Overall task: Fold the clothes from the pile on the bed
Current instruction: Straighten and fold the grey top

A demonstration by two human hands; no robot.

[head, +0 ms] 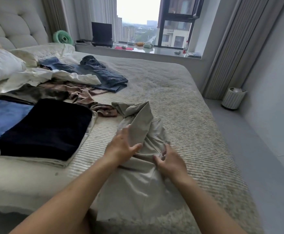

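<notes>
Progress looks like roughly the halfway mark, judging by how things are laid out. Two folded pieces are already stacked at the left: a dark navy garment (43, 129) is set on top of something pale and folded, with a blue folded garment (4, 115) just beside it. A beige garment (138, 166) is being worked on right now, spread crumpled on the bed (180, 102) in front of the person and not yet squared up. The left hand (122, 146) is held over its upper part with fingers spread wide and fairly straight, gripping nothing as far as can be seen, while a bit of the fabric is pinched by the curled fingers of the right hand (170, 161). Still left to be done is the unfolded pile (67, 81) farther up the bed, where blue jeans (104, 75), a white piece, a plaid shirt (87, 97) and a dark grey top are tangled together, so plenty of folding remains, probably. The bed is covered by a ribbed, pale textured spread, with a pillow (1, 65) and a tufted headboard (16, 22) at the left. Behind it, a wide window sill (163, 51) is cluttered with a laptop (102, 34), a small green fan (62, 38) and a bottle, and pale curtains are hung along both sides.
</notes>
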